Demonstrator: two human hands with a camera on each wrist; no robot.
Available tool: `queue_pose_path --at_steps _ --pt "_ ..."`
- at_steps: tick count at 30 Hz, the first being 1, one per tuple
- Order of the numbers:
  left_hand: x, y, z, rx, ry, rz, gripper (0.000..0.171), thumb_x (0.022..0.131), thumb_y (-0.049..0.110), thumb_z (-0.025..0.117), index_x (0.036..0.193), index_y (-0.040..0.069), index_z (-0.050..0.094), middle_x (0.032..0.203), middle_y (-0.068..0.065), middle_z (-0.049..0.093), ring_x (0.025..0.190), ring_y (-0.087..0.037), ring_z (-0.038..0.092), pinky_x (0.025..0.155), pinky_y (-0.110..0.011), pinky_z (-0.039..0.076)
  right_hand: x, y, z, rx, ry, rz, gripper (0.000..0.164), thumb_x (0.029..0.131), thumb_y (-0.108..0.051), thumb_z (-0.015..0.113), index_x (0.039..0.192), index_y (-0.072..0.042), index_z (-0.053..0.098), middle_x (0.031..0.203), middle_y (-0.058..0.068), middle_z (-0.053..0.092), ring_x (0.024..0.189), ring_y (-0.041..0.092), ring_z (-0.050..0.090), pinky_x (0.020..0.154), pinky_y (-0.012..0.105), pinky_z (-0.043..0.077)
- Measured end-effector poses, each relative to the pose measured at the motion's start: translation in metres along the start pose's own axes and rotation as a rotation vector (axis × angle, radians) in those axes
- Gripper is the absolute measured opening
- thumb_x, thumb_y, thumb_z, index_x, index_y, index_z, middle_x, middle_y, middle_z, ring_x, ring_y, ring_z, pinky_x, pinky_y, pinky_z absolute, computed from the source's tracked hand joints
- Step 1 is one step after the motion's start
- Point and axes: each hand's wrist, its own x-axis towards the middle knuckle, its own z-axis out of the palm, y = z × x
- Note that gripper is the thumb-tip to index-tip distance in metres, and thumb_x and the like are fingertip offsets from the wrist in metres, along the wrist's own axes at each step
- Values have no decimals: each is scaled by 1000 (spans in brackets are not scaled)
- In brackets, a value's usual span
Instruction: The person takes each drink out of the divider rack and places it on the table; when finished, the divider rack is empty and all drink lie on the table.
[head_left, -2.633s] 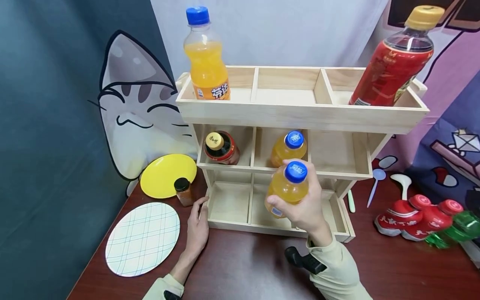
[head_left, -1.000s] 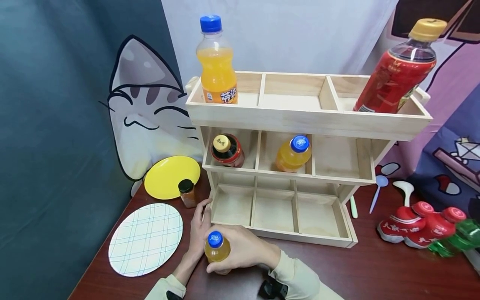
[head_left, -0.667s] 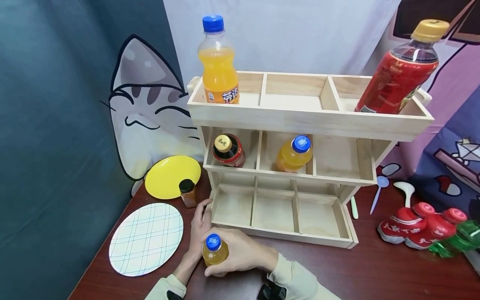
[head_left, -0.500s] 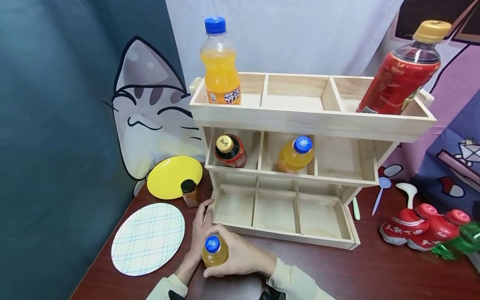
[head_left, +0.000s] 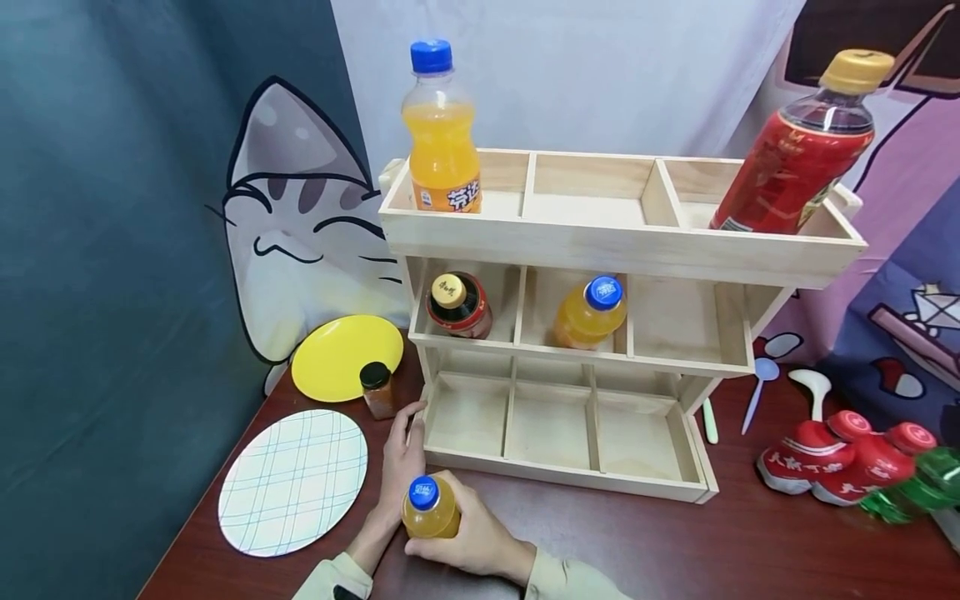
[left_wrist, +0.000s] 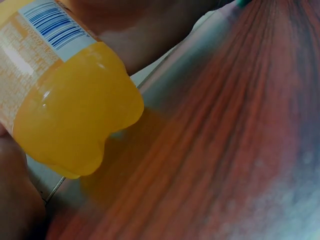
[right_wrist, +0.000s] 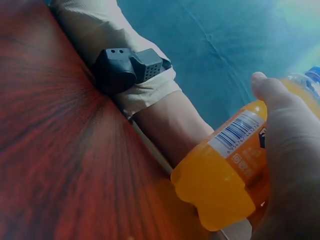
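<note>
My right hand [head_left: 480, 529] grips an orange soda bottle [head_left: 433, 518] with a blue cap, thumb and fingers around its sides. It is beside my left wrist at the front of the table. In the right wrist view the bottle [right_wrist: 215, 187] shows its barcode label, its base close over the wood. The left wrist view has its lumpy base [left_wrist: 80, 110] near the tabletop. My left hand [head_left: 402, 462] lies at the lower left corner of the wooden three-tier shelf [head_left: 555, 479], fingers extended against its side, holding nothing.
On the shelf are an orange soda bottle [head_left: 442, 158], a red-labelled bottle [head_left: 798, 171], a dark drink bottle [head_left: 463, 310] and another orange bottle [head_left: 585, 321]. Left are a yellow plate [head_left: 337, 354], checked plate [head_left: 292, 483] and jar [head_left: 379, 398]; red bottles [head_left: 810, 454] lie right.
My right hand has carried the orange soda bottle from before the shelf's lower tier leftward and nearer, to beside my left wrist. Lately it has shifted only slightly nearer. My left hand has kept its place.
</note>
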Motion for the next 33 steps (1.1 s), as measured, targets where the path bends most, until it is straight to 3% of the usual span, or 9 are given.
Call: queue_pose_path --at_steps 9,18,25,27,33 --pt "0 0 2 48 12 20 27 95 33 39 119 27 49 127 5 49 118 -11 44 96 -40 37 -10 2 -11 -84 88 -42 51 74 -13 73 116 -12 45 98 5 60 90 6 56 79 26 48" --pt "1 -1 1 44 20 58 27 96 27 39 120 24 50 126 4 51 119 -10 43 95 -38 35 -27 4 -33 -111 195 6 53 72 -9 73 117 -8 45 99 5 60 90 8 57 80 27 47" --pt "-7 23 0 20 21 58 28 96 15 39 122 11 50 126 -4 51 119 -15 43 94 -36 34 -56 16 -56 -160 278 69 62 69 -4 74 122 -1 43 106 6 59 95 8 57 84 26 46" --pt "-10 32 -1 38 22 58 29 96 14 38 122 9 49 127 -6 50 119 -16 43 94 -34 34 -66 23 -63 -163 295 55 61 68 -1 74 121 -3 44 106 7 59 96 9 57 84 25 45" --pt "-12 34 -2 36 23 57 29 96 14 38 123 9 49 127 -5 50 119 -16 43 93 -35 33 -88 30 -82 -152 348 -37 57 66 9 68 118 -1 46 108 11 59 98 11 57 85 21 44"
